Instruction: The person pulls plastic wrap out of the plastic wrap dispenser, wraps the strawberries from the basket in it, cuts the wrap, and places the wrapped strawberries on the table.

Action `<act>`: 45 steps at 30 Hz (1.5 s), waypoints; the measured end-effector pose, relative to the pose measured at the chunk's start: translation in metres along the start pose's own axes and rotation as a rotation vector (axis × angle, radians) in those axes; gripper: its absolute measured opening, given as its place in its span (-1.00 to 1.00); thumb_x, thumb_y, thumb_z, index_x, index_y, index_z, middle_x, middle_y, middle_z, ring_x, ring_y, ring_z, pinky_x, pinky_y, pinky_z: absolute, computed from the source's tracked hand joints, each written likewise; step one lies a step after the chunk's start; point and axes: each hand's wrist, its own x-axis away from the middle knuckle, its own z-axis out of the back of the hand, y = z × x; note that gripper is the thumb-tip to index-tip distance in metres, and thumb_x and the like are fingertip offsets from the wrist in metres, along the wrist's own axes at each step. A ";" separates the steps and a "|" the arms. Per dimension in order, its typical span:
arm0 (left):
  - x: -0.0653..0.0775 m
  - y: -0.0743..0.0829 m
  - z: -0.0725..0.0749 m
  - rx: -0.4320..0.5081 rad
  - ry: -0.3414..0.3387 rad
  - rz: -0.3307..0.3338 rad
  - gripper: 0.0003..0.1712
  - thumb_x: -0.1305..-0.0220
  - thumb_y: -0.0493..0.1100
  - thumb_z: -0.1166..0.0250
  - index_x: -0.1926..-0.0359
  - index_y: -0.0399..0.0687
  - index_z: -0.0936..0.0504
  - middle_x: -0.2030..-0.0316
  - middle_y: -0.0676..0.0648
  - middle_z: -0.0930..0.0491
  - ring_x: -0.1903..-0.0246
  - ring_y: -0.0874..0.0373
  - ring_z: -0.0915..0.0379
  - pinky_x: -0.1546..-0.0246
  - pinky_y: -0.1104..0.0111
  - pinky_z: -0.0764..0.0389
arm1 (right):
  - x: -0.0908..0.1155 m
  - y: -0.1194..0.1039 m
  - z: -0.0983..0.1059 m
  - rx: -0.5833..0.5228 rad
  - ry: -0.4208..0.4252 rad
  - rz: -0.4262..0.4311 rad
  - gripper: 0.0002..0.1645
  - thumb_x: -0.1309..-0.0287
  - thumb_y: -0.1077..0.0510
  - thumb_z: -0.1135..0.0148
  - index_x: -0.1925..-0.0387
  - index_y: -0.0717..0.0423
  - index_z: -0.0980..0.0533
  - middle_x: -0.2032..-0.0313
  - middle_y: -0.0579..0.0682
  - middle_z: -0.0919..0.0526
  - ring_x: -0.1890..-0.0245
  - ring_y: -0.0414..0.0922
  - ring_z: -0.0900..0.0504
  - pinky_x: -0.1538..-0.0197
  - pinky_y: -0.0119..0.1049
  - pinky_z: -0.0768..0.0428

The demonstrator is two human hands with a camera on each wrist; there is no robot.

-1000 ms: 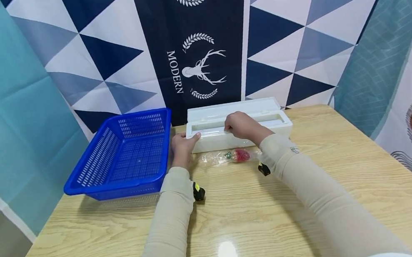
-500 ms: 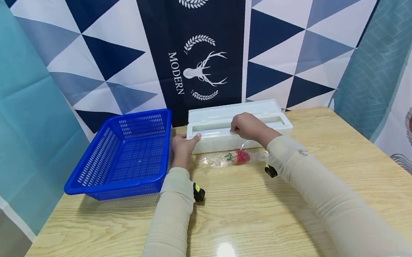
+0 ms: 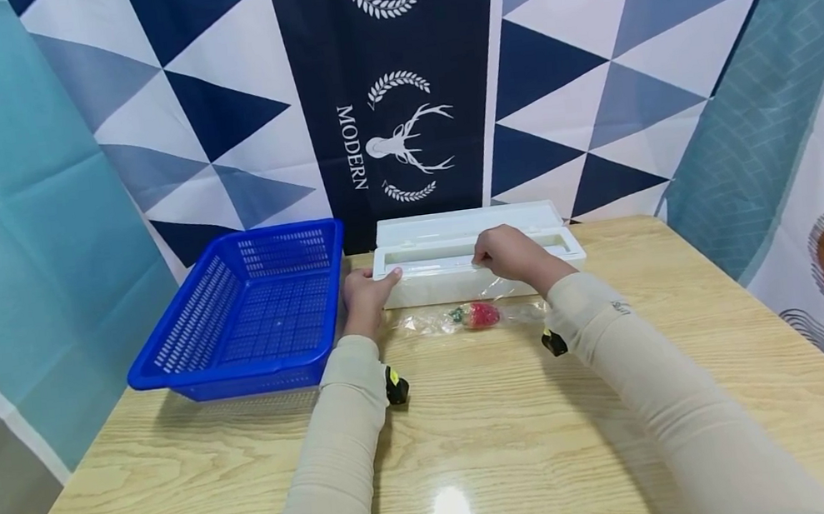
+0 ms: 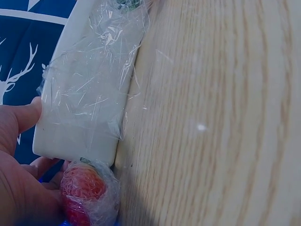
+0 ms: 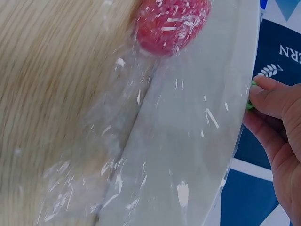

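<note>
A white cling film dispenser (image 3: 423, 289) lies along the back of the table with its lid raised. My left hand (image 3: 367, 295) grips its left end, thumb over the top edge. My right hand (image 3: 513, 255) pinches a small green slide cutter (image 5: 252, 96) at the dispenser's edge, right of its middle. Clear film (image 5: 117, 155) hangs over the front face and spreads onto the table. Under this film, in front of the dispenser, lies a red strawberry (image 3: 480, 314) with green leaves. Beside my left fingers is another film-wrapped strawberry (image 4: 87, 193), hidden from the head view.
A blue plastic basket (image 3: 243, 367) stands to the left, close by my left hand. Behind the dispenser hangs a patterned cloth (image 3: 391, 58). Black wrist cameras (image 3: 397, 387) sit under both sleeves, above the wooden table (image 3: 507, 440).
My right hand has slid to the right along the dispenser's edge, and more film shows draped at the front. The left hand has kept its hold on the left end.
</note>
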 end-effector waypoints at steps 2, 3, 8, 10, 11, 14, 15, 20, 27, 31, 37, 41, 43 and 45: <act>0.000 0.001 0.000 -0.002 0.002 0.012 -0.35 -0.09 0.00 -0.49 -0.11 -0.30 -0.56 -0.07 -0.24 -0.54 -0.06 -0.05 -0.44 -0.15 0.19 -0.44 | 0.002 0.002 0.001 0.001 0.002 -0.001 -0.89 -0.08 0.42 -0.33 0.43 0.24 -0.71 0.38 0.10 -0.73 0.27 0.03 -0.69 0.08 -0.08 -0.63; 0.000 0.001 0.000 0.001 0.002 0.019 -0.34 -0.09 0.00 -0.49 -0.11 -0.30 -0.55 -0.08 -0.24 -0.54 -0.07 -0.05 -0.44 -0.16 0.18 -0.43 | 0.003 0.003 0.001 0.001 0.003 -0.002 -0.89 -0.08 0.43 -0.33 0.44 0.24 -0.71 0.39 0.10 -0.73 0.27 0.03 -0.69 0.08 -0.07 -0.63; 0.001 0.001 0.000 0.019 -0.003 0.032 -0.36 -0.09 -0.02 -0.49 -0.12 -0.29 -0.55 -0.08 -0.23 -0.53 -0.07 -0.05 -0.43 -0.16 0.17 -0.43 | 0.007 0.009 0.001 0.002 0.002 -0.003 -0.88 -0.07 0.44 -0.32 0.44 0.24 -0.71 0.38 0.10 -0.73 0.27 0.04 -0.70 0.09 -0.08 -0.63; 0.000 0.000 0.000 0.021 -0.004 0.029 -0.36 -0.09 -0.02 -0.49 -0.10 -0.30 -0.55 -0.07 -0.23 -0.53 -0.06 -0.05 -0.43 -0.16 0.17 -0.44 | 0.009 0.012 0.002 0.008 0.003 -0.006 -0.86 -0.07 0.45 -0.31 0.45 0.23 -0.71 0.38 0.10 -0.73 0.26 0.03 -0.70 0.08 -0.07 -0.63; 0.000 0.000 0.000 0.019 -0.004 0.023 -0.37 -0.09 -0.02 -0.49 -0.09 -0.30 -0.56 -0.06 -0.24 -0.54 -0.05 -0.06 -0.44 -0.15 0.17 -0.44 | 0.010 0.013 0.002 0.007 0.004 -0.010 -0.85 -0.06 0.46 -0.31 0.45 0.22 -0.71 0.38 0.10 -0.73 0.26 0.03 -0.69 0.08 -0.07 -0.63; 0.001 0.000 0.000 0.011 -0.001 0.006 -0.37 -0.08 -0.02 -0.49 -0.08 -0.32 -0.56 -0.04 -0.26 -0.54 -0.03 -0.07 -0.45 -0.14 0.17 -0.44 | 0.015 0.017 0.005 0.008 0.008 -0.023 -0.82 -0.06 0.48 -0.29 0.47 0.21 -0.71 0.38 0.10 -0.73 0.26 0.04 -0.69 0.07 -0.05 -0.62; 0.001 0.000 0.000 0.007 0.000 0.003 -0.37 -0.08 -0.02 -0.49 -0.08 -0.32 -0.56 -0.04 -0.26 -0.54 -0.03 -0.07 -0.45 -0.14 0.17 -0.45 | 0.016 0.019 0.005 0.009 0.009 -0.029 -0.81 -0.06 0.48 -0.29 0.46 0.21 -0.71 0.37 0.10 -0.73 0.25 0.04 -0.69 0.06 -0.04 -0.62; 0.002 0.000 0.002 -0.028 0.009 -0.004 -0.37 -0.09 0.01 -0.49 -0.07 -0.31 -0.57 -0.04 -0.25 -0.55 -0.03 -0.07 -0.45 -0.14 0.17 -0.44 | 0.021 0.025 0.006 0.016 0.010 -0.032 -0.81 -0.09 0.47 -0.27 0.44 0.22 -0.71 0.36 0.12 -0.73 0.24 0.05 -0.69 0.07 -0.03 -0.62; 0.001 -0.001 0.001 -0.026 0.006 0.003 -0.36 -0.09 0.02 -0.48 -0.08 -0.31 -0.57 -0.04 -0.24 -0.55 -0.04 -0.06 -0.45 -0.15 0.17 -0.43 | 0.026 0.027 0.009 0.020 0.009 -0.027 -0.84 -0.08 0.47 -0.28 0.41 0.25 -0.71 0.35 0.14 -0.72 0.23 0.08 -0.69 0.08 -0.02 -0.62; 0.000 0.000 0.000 -0.013 0.005 0.008 -0.37 -0.09 0.01 -0.49 -0.08 -0.30 -0.57 -0.05 -0.24 -0.55 -0.04 -0.06 -0.45 -0.15 0.17 -0.44 | 0.028 0.028 0.011 0.019 0.005 -0.050 -0.84 -0.07 0.47 -0.28 0.40 0.25 -0.71 0.34 0.13 -0.72 0.21 0.08 -0.69 0.06 -0.02 -0.62; 0.001 0.000 -0.001 -0.015 0.004 0.008 -0.36 -0.08 0.02 -0.49 -0.08 -0.30 -0.56 -0.05 -0.23 -0.55 -0.04 -0.06 -0.44 -0.15 0.17 -0.44 | 0.033 0.030 0.014 0.025 0.017 -0.055 -0.87 -0.07 0.46 -0.31 0.43 0.25 -0.70 0.35 0.14 -0.72 0.23 0.08 -0.68 0.07 -0.01 -0.62; 0.001 0.000 0.000 -0.020 0.010 0.004 -0.35 -0.08 0.02 -0.49 -0.09 -0.30 -0.57 -0.06 -0.24 -0.55 -0.04 -0.06 -0.44 -0.16 0.17 -0.42 | 0.034 0.033 0.013 0.039 0.023 -0.061 -0.88 -0.06 0.45 -0.32 0.44 0.25 -0.70 0.37 0.12 -0.71 0.25 0.07 -0.68 0.09 -0.02 -0.62; 0.002 0.000 -0.001 -0.018 0.008 0.009 -0.35 -0.09 0.02 -0.49 -0.10 -0.30 -0.56 -0.06 -0.24 -0.55 -0.05 -0.06 -0.43 -0.17 0.17 -0.42 | 0.036 0.035 0.013 0.042 0.029 -0.057 -0.87 -0.05 0.46 -0.32 0.44 0.24 -0.70 0.37 0.12 -0.72 0.25 0.07 -0.68 0.10 -0.02 -0.62; 0.002 0.001 -0.001 -0.017 0.007 0.015 -0.35 -0.10 0.02 -0.48 -0.11 -0.29 -0.56 -0.07 -0.23 -0.54 -0.06 -0.06 -0.43 -0.17 0.16 -0.42 | 0.037 0.037 0.013 0.041 0.037 -0.053 -0.87 -0.04 0.47 -0.32 0.44 0.24 -0.71 0.37 0.12 -0.72 0.25 0.07 -0.68 0.10 -0.02 -0.62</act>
